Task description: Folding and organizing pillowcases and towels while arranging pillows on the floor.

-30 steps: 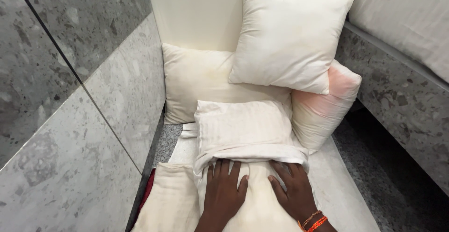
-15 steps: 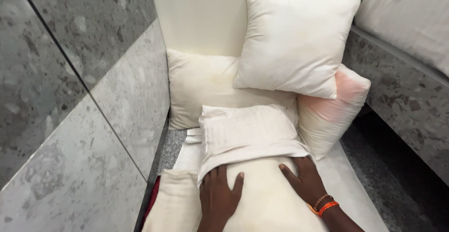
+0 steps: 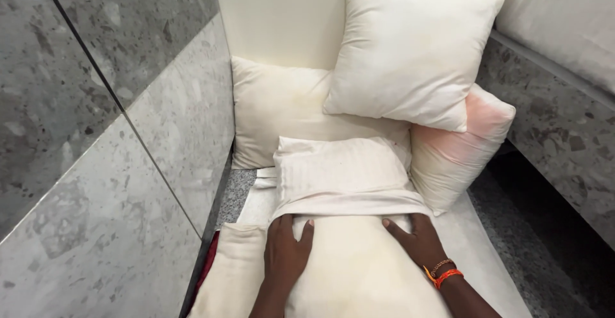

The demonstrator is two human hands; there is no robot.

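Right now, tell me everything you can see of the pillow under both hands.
The cream pillow lies flat, plump and smooth, its near end cut off by the frame. A white striped pillowcase covers its far end, the open hem bunched across it. The left hand and right hand rest palm-down on it, just below that hem.

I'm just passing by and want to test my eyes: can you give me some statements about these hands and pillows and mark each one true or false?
1. Both hands lie flat on a cream pillow. True: the left hand and right hand press on the pillow.
2. The right wrist is bare. False: it wears an orange bracelet.
3. A striped pillowcase covers the far end of that pillow. True.
4. The square pillow lies flat on the floor. False: it leans up against the wall.
5. The left-hand wall is red brick. False: it is grey speckled stone panels.
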